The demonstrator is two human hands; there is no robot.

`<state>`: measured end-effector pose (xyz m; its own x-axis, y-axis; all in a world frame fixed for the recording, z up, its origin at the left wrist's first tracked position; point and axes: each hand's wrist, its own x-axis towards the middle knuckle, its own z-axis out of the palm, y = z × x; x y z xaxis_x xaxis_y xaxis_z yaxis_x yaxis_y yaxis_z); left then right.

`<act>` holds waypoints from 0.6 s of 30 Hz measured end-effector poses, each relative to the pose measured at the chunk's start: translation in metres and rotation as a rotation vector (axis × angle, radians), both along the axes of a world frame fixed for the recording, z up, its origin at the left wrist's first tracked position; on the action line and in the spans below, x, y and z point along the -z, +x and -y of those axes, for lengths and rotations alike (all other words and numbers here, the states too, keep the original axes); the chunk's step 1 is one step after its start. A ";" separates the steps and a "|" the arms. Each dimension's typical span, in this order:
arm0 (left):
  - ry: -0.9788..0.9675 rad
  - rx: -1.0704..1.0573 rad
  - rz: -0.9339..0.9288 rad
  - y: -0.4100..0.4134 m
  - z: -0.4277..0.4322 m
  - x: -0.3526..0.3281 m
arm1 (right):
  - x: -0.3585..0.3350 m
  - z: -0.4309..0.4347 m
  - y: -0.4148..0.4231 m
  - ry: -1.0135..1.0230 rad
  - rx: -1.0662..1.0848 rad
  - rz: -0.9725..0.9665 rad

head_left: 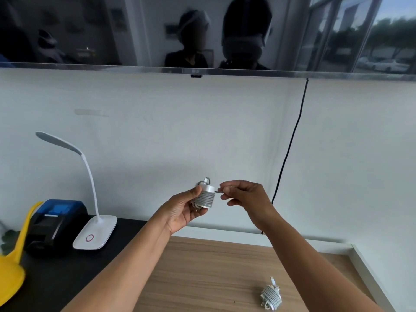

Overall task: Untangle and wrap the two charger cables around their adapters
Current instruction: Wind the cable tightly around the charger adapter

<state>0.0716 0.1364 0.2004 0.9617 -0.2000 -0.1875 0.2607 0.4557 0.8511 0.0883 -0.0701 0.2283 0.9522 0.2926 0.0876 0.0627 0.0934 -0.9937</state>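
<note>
The only writing is a small logo at the middle of the lower bezel of the wide dark television screen (pixel 135 30) on the far wall. It looks like "LG" but is too blurred to be sure. The white desk lamp with a bendy neck (pixel 94 233) bears a red ring mark on its flat base and no words.

Held up in front of the white wall (pixel 157 131), the left hand (pixel 184 210) grips a round white adapter wound with grey cable (pixel 204 198), thumb on its top edge and fingers curled beneath. Just right of it, the right hand (pixel 243 197) pinches the short free cable end (pixel 218 192) between thumb and forefinger, close against the coils.

The second charger, a white bundle of cable wrapped around its adapter (pixel 271 297), lies on the light wooden tabletop (pixel 213 266) at near right, its plug tip pointing away.

To the left, on a black surface (pixel 67 278), stand the lamp, a black and blue box-shaped printer (pixel 56 221) and a yellow plastic object (pixel 11 266) at the edge. A thin black cord (pixel 290 143) hangs down the wall from the screen, passing behind the right hand.
</note>
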 end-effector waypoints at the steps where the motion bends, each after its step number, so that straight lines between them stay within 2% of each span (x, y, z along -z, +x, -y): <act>1: 0.012 -0.002 0.002 0.000 0.001 0.000 | -0.002 0.000 0.000 0.022 0.000 0.003; 8: 0.101 0.015 0.043 -0.003 0.004 -0.005 | -0.004 -0.004 0.006 0.155 -0.005 -0.152; 14: 0.131 -0.041 0.052 -0.002 0.006 -0.006 | -0.007 -0.011 0.006 0.053 0.083 -0.091; 18: 0.122 -0.074 0.051 -0.002 0.009 -0.005 | -0.002 -0.019 0.007 -0.202 0.130 0.048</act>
